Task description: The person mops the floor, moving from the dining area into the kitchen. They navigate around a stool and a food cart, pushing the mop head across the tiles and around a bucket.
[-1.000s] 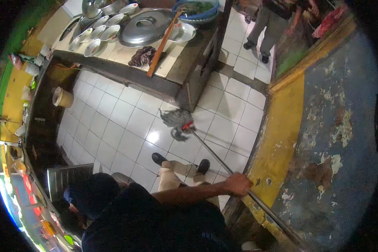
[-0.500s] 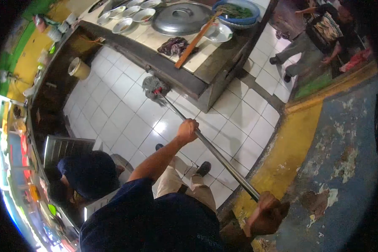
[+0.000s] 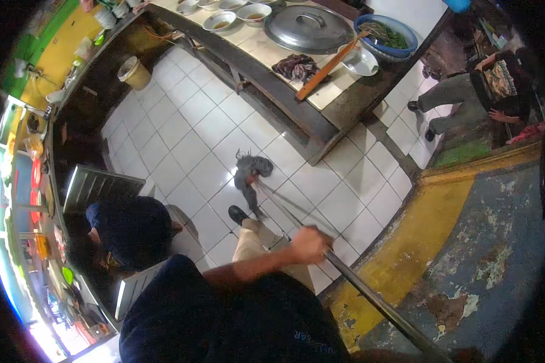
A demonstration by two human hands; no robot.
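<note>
White square floor tiles [image 3: 194,124] cover the room, bordered on the right by a wall [image 3: 430,266] with peeling yellow and blue-grey paint.

Nearest, the person's left hand [image 3: 310,245] reaches across the body, its grip wrapped around the long, silvery metal pole [image 3: 375,297] of a mop. The right hand lies outside the view, so its grip cannot be told. The pole slants down from the lower right to the mop's grey, stringy head [image 3: 252,169], reddish where the two join. That head is on the tiles, its trailing strands just beside the person's black shoe [image 3: 238,214], below a beige trouser leg [image 3: 250,243].

Close by on the left, another person in a dark navy cap [image 3: 130,227] bends low, near a grey ribbed metal panel [image 3: 103,190].

Beyond the mop stands a worktop [image 3: 336,95] with cream tiles and a dark edge. On it, a flat brown wooden stick [image 3: 327,71] slants between a crumpled dark purple cloth [image 3: 297,68] and a round white bowl [image 3: 361,62]. Behind them are a broad grey metal lid [image 3: 309,30], smaller white bowls [image 3: 220,22] and a blue basket [image 3: 410,41] of green leaves.

A cream bucket [image 3: 134,74] is at the far left; at the far right is a person in grey trousers [image 3: 457,100].
</note>
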